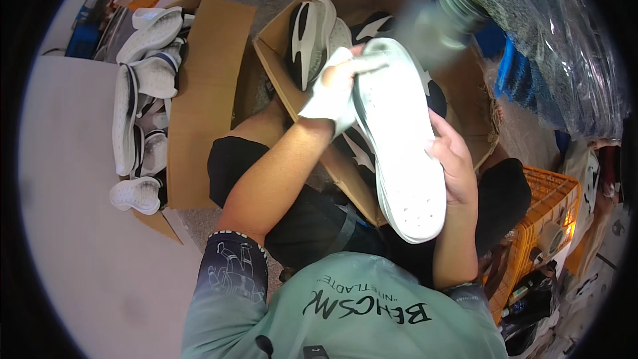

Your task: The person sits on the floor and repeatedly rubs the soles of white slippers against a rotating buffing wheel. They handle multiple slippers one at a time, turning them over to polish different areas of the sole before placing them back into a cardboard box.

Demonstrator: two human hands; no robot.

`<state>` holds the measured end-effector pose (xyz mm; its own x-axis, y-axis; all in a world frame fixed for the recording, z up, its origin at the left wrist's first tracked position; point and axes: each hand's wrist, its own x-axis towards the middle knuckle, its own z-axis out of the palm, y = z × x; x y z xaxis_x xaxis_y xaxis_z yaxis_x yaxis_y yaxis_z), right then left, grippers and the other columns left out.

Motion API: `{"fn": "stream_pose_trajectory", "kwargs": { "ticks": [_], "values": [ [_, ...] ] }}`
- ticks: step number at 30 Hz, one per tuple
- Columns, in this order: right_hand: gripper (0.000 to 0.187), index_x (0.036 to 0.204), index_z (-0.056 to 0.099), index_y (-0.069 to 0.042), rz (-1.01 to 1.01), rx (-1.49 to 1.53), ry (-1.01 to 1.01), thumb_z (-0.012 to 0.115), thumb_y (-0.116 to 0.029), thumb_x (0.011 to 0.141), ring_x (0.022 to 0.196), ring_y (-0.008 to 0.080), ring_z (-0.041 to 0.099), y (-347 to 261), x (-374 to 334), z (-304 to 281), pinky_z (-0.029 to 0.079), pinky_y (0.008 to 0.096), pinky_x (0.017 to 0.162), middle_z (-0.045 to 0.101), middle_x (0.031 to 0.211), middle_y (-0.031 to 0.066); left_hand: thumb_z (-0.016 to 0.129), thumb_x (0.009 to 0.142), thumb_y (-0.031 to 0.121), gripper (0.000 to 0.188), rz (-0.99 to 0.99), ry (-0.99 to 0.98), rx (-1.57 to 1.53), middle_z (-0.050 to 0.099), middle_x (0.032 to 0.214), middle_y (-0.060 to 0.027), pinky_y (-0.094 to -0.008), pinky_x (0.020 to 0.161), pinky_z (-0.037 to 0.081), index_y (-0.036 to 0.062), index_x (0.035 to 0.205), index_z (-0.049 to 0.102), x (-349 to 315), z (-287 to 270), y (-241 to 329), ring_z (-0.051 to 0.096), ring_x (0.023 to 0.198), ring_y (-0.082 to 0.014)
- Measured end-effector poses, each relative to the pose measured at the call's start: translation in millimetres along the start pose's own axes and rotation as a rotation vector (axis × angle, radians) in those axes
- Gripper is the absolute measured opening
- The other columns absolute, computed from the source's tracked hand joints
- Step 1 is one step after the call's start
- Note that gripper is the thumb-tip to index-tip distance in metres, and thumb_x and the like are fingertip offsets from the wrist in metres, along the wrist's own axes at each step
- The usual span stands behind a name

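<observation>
A white shoe sole [401, 139] is held up in front of me, its pale broad face toward me and small holes near its lower end. My left hand [339, 86], in a white glove, grips its upper left edge with the thumb over the face. Bare fingers of my right hand [453, 159] close round the right edge lower down. Beneath the sole stands an open cardboard box [282, 80] between my knees. Inside lie several black-and-white soles [312, 40]. A blurred grey cylindrical thing with a ribbed collar [458, 10] hangs just above the sole's upper right.
To my left, several white soles [147, 73] are heaped beside a cardboard flap [206, 100]. A pale flat surface [80, 213] spreads farther left. Clear plastic wrapping [565, 46] bulges at the upper right. An orange crate [545, 206] stands by my right knee.
</observation>
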<state>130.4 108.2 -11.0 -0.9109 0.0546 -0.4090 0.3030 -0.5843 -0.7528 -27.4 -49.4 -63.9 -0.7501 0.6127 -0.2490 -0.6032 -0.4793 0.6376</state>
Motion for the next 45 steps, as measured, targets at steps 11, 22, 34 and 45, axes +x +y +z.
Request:
{"fn": "stream_pose_trajectory", "kwargs": {
  "ticks": [11, 22, 34, 45],
  "values": [
    [0.071, 0.139, 0.036, 0.019, -0.048, -0.062, 0.155, 0.054, -0.021, 0.083, 0.095, 0.0268, 0.071, -65.8, -73.2, 40.6, 0.056, 0.0303, 0.086, 0.064, 0.116, 0.0302, 0.04, 0.107, 0.037, 0.054, -0.288, -0.68, -0.963, 0.053, 0.141, -0.0222, -0.0476, 0.109, 0.046, -0.002, 0.145, 0.04, -19.5, 55.3, 10.3, 0.056, 0.127, -0.0329],
    [0.075, 0.135, 0.037, 0.021, 0.001, -0.135, -0.062, 0.058, -0.033, 0.087, 0.084, 0.0275, 0.073, -86.0, -81.2, 14.1, 0.061, 0.0314, 0.072, 0.064, 0.111, 0.0323, 0.065, 0.093, 0.018, 0.067, 0.22, -0.604, -0.203, 0.056, 0.133, -0.0164, -0.0404, 0.107, 0.047, 0.0048, 0.15, 0.031, -26.3, 62.4, 3.8, 0.059, 0.123, -0.0257],
    [0.072, 0.133, 0.038, 0.018, -0.035, -0.071, -0.054, 0.06, -0.036, 0.09, 0.071, 0.0274, 0.072, -71.5, -78.1, 23.1, 0.062, 0.035, 0.056, 0.066, 0.101, 0.0306, 0.048, 0.105, 0.034, 0.049, 0.031, -0.441, -0.357, 0.063, 0.124, -0.0155, -0.0381, 0.099, 0.051, 0.0009, 0.14, 0.045, -33.7, 73.7, 12.5, 0.064, 0.112, -0.0247],
    [0.072, 0.14, 0.037, 0.016, -0.072, -0.253, -0.104, 0.058, -0.02, 0.082, 0.108, 0.0276, 0.066, -69.1, -11.2, 11.6, 0.051, 0.0339, 0.097, 0.062, 0.124, 0.0279, 0.048, 0.1, 0.054, 0.058, -0.289, -0.369, -0.833, 0.068, 0.119, -0.0176, -0.0471, 0.096, 0.053, 0.0021, 0.124, 0.062, -6.4, 49.7, 31.5, 0.067, 0.107, -0.0332]
  ]
}}
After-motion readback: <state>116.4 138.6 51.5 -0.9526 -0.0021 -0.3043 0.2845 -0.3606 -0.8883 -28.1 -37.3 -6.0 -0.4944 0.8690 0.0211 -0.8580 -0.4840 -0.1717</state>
